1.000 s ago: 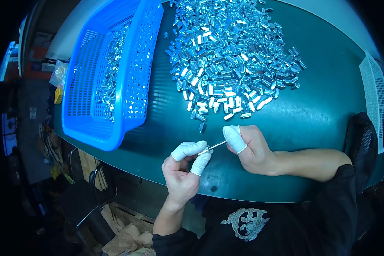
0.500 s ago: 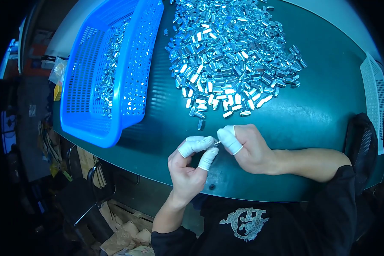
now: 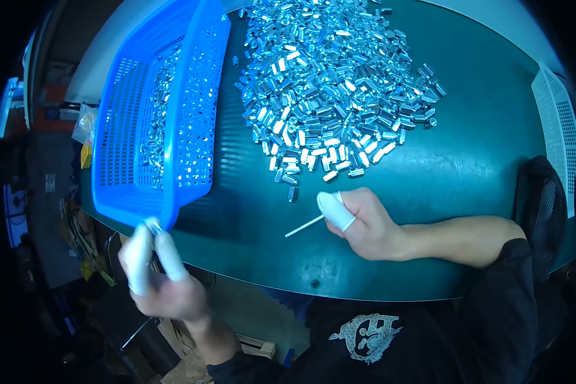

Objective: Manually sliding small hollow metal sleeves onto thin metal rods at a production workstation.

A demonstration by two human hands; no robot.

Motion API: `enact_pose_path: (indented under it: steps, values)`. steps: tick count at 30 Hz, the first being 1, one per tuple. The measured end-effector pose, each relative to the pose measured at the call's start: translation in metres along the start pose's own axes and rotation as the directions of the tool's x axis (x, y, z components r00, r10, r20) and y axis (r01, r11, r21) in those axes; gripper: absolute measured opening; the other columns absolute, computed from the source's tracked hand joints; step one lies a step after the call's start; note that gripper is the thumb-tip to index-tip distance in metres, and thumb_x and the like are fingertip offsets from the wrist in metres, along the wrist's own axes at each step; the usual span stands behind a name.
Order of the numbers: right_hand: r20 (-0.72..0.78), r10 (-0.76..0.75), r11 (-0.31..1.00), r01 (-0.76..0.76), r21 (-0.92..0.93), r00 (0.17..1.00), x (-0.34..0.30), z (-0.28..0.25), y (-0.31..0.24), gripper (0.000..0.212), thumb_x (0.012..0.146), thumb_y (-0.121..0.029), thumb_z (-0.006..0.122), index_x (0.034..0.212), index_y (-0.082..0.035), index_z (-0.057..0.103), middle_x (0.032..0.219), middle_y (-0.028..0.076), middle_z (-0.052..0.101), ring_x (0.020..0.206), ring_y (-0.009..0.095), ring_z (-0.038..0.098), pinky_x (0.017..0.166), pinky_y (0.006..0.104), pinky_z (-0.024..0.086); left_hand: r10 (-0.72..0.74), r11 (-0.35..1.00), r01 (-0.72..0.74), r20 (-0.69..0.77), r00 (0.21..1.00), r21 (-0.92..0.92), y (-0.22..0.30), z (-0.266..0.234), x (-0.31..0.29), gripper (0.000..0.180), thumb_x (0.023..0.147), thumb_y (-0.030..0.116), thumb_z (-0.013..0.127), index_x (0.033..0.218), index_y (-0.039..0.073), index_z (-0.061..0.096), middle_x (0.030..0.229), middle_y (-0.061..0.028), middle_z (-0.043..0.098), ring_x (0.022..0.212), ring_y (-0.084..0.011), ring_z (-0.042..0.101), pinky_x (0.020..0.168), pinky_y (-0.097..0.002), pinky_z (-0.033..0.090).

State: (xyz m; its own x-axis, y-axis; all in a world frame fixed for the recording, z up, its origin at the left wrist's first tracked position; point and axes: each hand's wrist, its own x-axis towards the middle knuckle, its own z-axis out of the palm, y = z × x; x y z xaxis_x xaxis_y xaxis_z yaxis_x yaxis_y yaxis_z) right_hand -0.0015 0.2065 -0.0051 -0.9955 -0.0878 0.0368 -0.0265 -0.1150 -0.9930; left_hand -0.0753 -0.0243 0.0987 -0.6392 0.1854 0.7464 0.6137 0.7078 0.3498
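Note:
At the near corner of the blue plastic basket [image 3: 173, 168], my left hand [image 3: 166, 275], blurred by motion, pinches a small shiny metal piece [image 3: 155, 227] between white-covered fingertips. It looks like one of the hexagonal standoffs. My right hand [image 3: 368, 227], also with white finger cots, is closed round a thin pale rod [image 3: 304, 226] that points left and down over the table. Beyond it a large heap of silvery hex standoffs [image 3: 326, 109] is spread out, and one loose standoff [image 3: 292, 194] lies at its near edge. More metal pieces [image 3: 160, 121] lie inside the basket.
The dark green table [image 3: 473, 147] has a curved front edge close to my body. A white perforated tray [image 3: 553, 128] stands at the right, with a black mesh item [image 3: 539, 198] beside it. Cardboard and paper lie on the floor at lower left.
My left hand has moved left and down from my right hand to the basket's near corner, carrying the metal piece. The rod in my right hand is now bare. The view has shifted slightly.

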Motion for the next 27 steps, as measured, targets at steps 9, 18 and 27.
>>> enact_pose_path:
  steps: [9, 18, 27]
  values:
    - [-0.032, -0.198, 0.972, 0.192, -0.135, 0.980, 0.000, -0.001, 0.001, 0.043, 0.100, -0.019, 0.040, 0.060, -0.004, 0.041, 0.052, 0.004, 0.041, 0.045, 0.013, 0.034, 0.044, 0.0304, 0.028, 0.123, 0.987, -0.098, 0.214, 0.969, -0.127, 0.021, 0.036, -0.021, 0.029, 0.076, 0.011, 0.077, 0.100, 0.002, 0.064, 0.090, -0.0071, 0.066, 0.071, -0.0160, 0.057, 0.058, -0.0284, 0.044]
    - [-0.052, -0.131, 0.988, 0.125, -0.095, 0.990, 0.001, -0.005, -0.001, 0.043, 0.100, -0.021, 0.040, 0.061, -0.004, 0.042, 0.053, 0.002, 0.044, 0.046, 0.011, 0.036, 0.044, 0.0291, 0.029, -0.036, 0.984, 0.129, 0.568, 0.822, -0.124, 0.024, 0.082, -0.049, 0.027, 0.073, 0.001, 0.074, 0.098, 0.001, 0.063, 0.082, -0.0068, 0.061, 0.064, -0.0210, 0.050, 0.057, -0.0320, 0.043]
    - [-0.154, -0.076, 0.997, 0.072, -0.034, 0.985, 0.007, -0.005, -0.003, 0.041, 0.099, -0.017, 0.046, 0.062, -0.001, 0.042, 0.053, 0.007, 0.039, 0.047, 0.014, 0.031, 0.044, 0.0337, 0.027, -0.305, 0.581, 0.701, 0.688, 0.658, -0.414, 0.024, 0.062, -0.071, 0.024, 0.082, -0.007, 0.064, 0.106, -0.001, 0.062, 0.093, -0.0072, 0.059, 0.081, -0.0127, 0.057, 0.072, -0.0229, 0.046]
